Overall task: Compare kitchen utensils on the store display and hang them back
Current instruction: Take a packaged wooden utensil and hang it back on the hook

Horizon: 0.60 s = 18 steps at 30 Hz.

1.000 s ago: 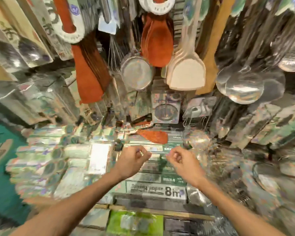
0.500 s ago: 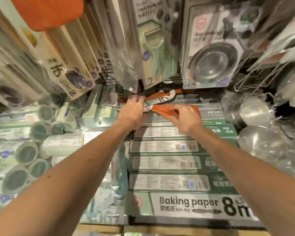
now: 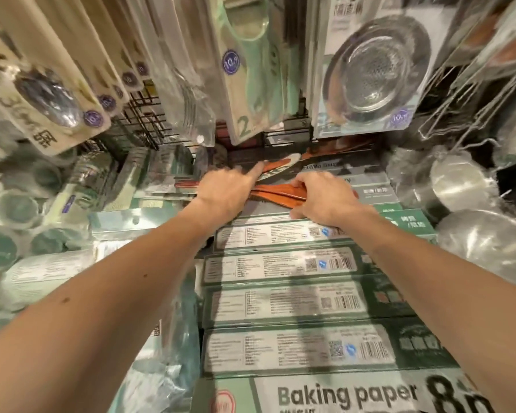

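Note:
Two reddish-brown wooden utensils lie on the stacked boxes at the back of the shelf. One wooden spatula (image 3: 276,194) lies flat between my hands; my right hand (image 3: 325,198) curls its fingers over its blade end. The other wooden utensil (image 3: 283,166), with a white card label on its handle, lies just behind it, and my left hand (image 3: 228,193) reaches to it with the forefinger stretched onto the label. The rest of my left fingers are hidden behind the hand.
Baking paper boxes (image 3: 298,299) fill the shelf under my arms. Packaged goods hang overhead: a sink strainer pack (image 3: 373,67), a green peeler pack (image 3: 251,70) and card packs (image 3: 45,93) at left. Rolls (image 3: 9,210) lie left, wrapped steel bowls (image 3: 465,186) right.
My head moved down and closer from the hanging spatulas to the shelf. Both hands reached forward onto the wooden utensils lying on the boxes; the right hand now covers more of the spatula.

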Tool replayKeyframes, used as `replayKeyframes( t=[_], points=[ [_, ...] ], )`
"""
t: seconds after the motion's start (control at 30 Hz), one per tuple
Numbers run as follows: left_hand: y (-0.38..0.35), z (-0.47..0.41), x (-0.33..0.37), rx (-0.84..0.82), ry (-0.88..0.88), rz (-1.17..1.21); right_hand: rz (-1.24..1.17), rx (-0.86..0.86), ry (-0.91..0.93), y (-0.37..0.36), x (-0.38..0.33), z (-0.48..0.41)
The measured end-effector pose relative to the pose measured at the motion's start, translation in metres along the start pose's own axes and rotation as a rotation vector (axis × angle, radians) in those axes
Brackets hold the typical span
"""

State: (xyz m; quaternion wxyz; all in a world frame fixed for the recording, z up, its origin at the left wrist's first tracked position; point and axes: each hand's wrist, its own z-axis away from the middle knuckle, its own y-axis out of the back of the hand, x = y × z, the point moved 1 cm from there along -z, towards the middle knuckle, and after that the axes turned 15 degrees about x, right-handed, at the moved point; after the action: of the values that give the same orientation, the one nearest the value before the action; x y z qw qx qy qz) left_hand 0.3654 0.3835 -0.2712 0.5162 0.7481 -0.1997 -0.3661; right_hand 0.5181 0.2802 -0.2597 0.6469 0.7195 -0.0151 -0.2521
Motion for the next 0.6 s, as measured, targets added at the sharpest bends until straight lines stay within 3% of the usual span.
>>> replayKeyframes(
  t=[0.3, 0.6],
  points=[
    [0.044, 0.016, 0.003, 0.084, -0.096, -0.133, 0.233, 0.392, 0.216, 0.028, 0.0, 0.014],
    [0.118, 0.063, 0.017, 0.019, -0.173, -0.141, 0.366, 0.208, 0.33, 0.062, -0.005, 0.07]
  ],
)
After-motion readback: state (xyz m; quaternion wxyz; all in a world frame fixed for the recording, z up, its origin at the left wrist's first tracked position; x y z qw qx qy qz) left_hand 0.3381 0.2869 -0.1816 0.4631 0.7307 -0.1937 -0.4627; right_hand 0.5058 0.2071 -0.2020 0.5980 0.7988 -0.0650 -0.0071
